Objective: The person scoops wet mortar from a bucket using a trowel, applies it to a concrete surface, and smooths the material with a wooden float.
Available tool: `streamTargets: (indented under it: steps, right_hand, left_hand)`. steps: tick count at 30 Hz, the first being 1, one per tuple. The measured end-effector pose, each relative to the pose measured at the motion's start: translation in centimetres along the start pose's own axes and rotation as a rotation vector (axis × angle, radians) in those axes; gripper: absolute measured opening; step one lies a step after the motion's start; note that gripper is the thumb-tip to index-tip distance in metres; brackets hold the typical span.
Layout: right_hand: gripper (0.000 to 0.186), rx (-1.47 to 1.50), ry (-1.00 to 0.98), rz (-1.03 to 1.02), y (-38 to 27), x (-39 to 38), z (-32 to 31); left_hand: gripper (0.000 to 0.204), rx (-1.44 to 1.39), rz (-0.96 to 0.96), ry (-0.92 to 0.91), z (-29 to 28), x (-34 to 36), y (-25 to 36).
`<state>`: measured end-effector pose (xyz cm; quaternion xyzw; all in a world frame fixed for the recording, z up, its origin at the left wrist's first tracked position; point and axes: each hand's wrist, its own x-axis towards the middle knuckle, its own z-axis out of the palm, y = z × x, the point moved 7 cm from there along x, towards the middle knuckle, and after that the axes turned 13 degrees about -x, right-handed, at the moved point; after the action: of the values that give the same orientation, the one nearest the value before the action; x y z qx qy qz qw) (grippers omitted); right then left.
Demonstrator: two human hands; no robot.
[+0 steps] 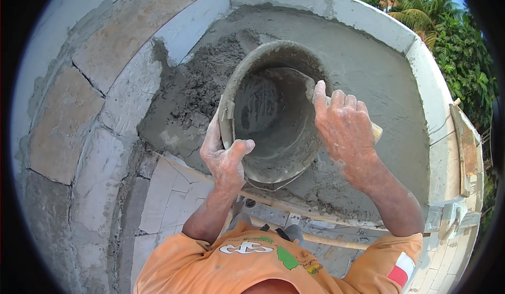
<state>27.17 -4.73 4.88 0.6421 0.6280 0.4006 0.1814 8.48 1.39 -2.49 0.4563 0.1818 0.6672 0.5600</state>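
A round bucket point(279, 174) caked with grey cement is tilted so that its mouth faces me, and wet residue coats its inner wall. My left hand point(225, 160) is closed on the left side of its rim, thumb over the edge. My right hand point(344, 125) is wrapped round the light wooden handle point(377, 132) of a trowel, index finger stretched forward. The trowel's blade appears to reach into the bucket at the right side of the mouth; cement covers it and its outline is hard to make out. Behind the bucket lies rough, lumpy mortar point(202, 83).
Smooth wet cement point(373, 89) spreads to the right, bordered by a low block wall point(363, 23). A block wall point(113, 99) rises at left. Boards point(463, 152) stand at far right. A wooden edge point(294, 208) runs below the bucket, with a lower level beneath. Trees point(447, 36) grow beyond.
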Motion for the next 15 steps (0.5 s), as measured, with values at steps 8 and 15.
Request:
streamTargets:
  steps: [8, 15]
  right_hand:
    - [0.032, 0.275, -0.134, 0.069, 0.8, 3.0, 1.3]
    - [0.023, 0.277, -0.169, 0.013, 5.1, 4.5, -1.7]
  left_hand:
    - [0.078, -0.061, 0.025, 0.055, -0.6, 0.1, 0.4]
    - [0.078, -0.064, -0.018, 0.078, -1.3, 0.9, 0.7]
